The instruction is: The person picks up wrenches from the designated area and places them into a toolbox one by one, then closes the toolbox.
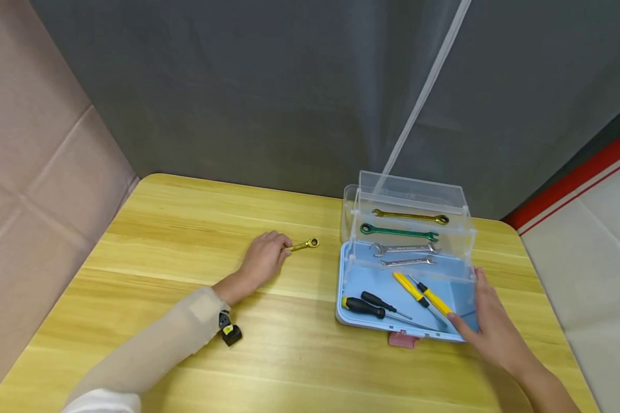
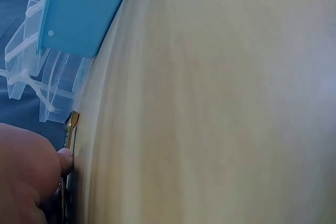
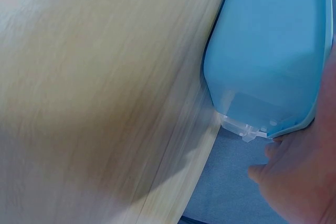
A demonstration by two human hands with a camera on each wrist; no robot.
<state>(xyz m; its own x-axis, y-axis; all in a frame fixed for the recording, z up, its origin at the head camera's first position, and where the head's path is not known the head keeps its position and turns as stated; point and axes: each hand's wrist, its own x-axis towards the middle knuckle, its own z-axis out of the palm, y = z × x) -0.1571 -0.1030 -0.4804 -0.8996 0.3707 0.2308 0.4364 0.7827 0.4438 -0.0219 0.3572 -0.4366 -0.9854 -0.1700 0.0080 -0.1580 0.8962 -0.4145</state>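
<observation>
My left hand [image 1: 265,256] pinches a gold ratchet wrench [image 1: 305,245] low over the table, left of the toolbox; its ring end points right and the rest is hidden by the fingers. In the left wrist view, the gold wrench [image 2: 72,124] shows beyond the thumb. With its thumb over the rim, my right hand [image 1: 496,327] grips the right wall of the blue toolbox [image 1: 343,275]. The toolbox stands with its clear trays [image 1: 413,192] folded up at the back. On these trays lie another gold wrench [image 1: 410,217], a green wrench [image 1: 400,232] and two silver wrenches [image 1: 405,249].
Inside the toolbox lie two black-handled screwdrivers [image 1: 364,307] and two yellow-handled tools [image 1: 408,285]. A pink latch [image 1: 403,339] hangs at its front. Behind the wooden table [image 1: 186,229] hangs a dark grey curtain [image 1: 237,103]; pale padded panels [image 1: 46,143] flank it.
</observation>
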